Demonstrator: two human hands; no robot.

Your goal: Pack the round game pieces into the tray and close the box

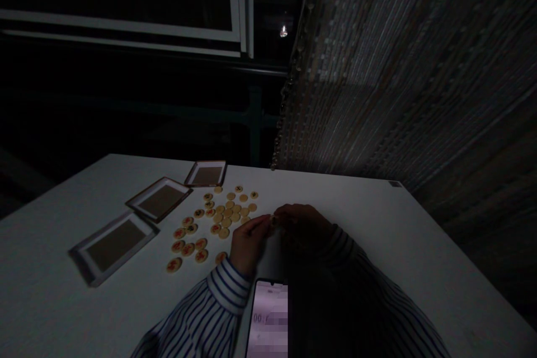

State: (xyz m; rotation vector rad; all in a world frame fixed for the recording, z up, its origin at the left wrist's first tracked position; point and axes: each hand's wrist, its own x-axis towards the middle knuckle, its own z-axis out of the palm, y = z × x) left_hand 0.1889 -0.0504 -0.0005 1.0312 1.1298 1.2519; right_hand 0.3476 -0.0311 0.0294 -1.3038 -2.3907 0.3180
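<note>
Near the middle of the white table, my left hand (250, 239) and my right hand (305, 225) meet with fingertips pinched together. Between them shows a small xiangqi piece (274, 220), partly covered by the fingers and dim. To the left of my left hand lie several loose round wooden xiangqi pieces (227, 213), some plain side up, others with red or dark characters. One red-marked piece (221, 258) lies close to my left wrist. My right hand is in deep shadow, so its lower fingers are hard to make out.
Three shallow open boxes, a near one (115, 243), a middle one (161, 199) and a far one (205, 173), stand left of the pieces. A lit phone (267, 319) lies below my hands. A bead curtain (356, 67) hangs beyond the white table (403, 246).
</note>
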